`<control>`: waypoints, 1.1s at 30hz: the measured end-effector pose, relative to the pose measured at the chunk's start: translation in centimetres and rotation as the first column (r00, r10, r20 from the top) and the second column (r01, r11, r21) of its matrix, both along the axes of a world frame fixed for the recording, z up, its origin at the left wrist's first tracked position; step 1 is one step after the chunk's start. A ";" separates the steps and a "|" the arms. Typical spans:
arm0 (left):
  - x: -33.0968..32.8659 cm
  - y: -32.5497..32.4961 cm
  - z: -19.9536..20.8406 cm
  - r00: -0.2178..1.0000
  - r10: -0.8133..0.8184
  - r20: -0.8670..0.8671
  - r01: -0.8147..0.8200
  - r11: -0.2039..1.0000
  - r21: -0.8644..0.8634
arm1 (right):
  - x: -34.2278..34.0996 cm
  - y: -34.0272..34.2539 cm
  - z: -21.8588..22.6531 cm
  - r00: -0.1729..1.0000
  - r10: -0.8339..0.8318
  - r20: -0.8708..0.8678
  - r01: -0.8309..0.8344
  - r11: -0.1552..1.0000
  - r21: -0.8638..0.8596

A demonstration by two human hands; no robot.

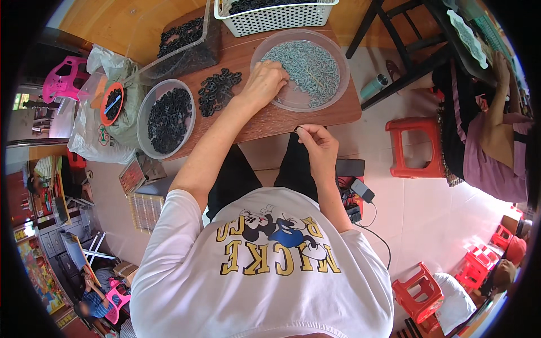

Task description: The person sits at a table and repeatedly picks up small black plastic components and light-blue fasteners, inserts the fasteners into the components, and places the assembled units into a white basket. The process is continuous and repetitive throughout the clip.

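My left hand [264,84] reaches over the near-left rim of a round clear tub [341,53] holding many small blue-grey screw-like pieces [315,65]. Its fingers are curled together at the pieces; what they pinch, if anything, is hidden. Closer to me, just off the table's front edge, my right hand [319,147] pinches a small black part [297,129] between thumb and finger. Loose black ring-like parts [217,91] lie in a pile on the wooden table [248,133], left of my left hand. A round tub of black parts [169,121] stands left of that pile.
Behind the pile are a clear bin [209,42] and a white perforated basket [276,21], both with black parts. A red stool [416,147] stands at right, beside a seated person [496,141]. Bags [101,135] sit at left. A cable [383,239] crosses the floor.
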State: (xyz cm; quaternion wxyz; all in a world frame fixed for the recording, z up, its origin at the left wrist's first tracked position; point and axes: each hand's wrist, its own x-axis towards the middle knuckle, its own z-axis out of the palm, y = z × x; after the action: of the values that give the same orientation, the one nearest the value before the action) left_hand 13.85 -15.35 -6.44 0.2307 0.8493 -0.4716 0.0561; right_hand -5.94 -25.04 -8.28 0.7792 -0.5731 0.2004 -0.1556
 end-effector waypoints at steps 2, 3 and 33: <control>0.0 -0.1 -0.2 1.000 0.001 0.013 -0.001 1.000 0.009 | 0.0 0.1 0.0 1.000 0.007 -0.005 -0.007 1.000 0.002; 0.0 -0.2 -0.3 1.000 0.001 0.019 -0.001 1.000 0.013 | -0.1 0.1 0.0 1.000 0.008 -0.007 -0.008 1.000 -0.001; -0.6 0.4 2.0 0.616 -0.079 -0.784 -0.155 0.963 -0.219 | 0.2 -0.4 0.6 1.000 -0.016 -0.006 0.016 1.000 0.023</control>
State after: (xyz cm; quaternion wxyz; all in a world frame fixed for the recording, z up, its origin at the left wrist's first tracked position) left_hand 13.27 -14.92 -4.44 0.5237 0.7588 -0.2926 -0.2538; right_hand -5.74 -25.47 -7.70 0.7841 -0.5627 0.2088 -0.1578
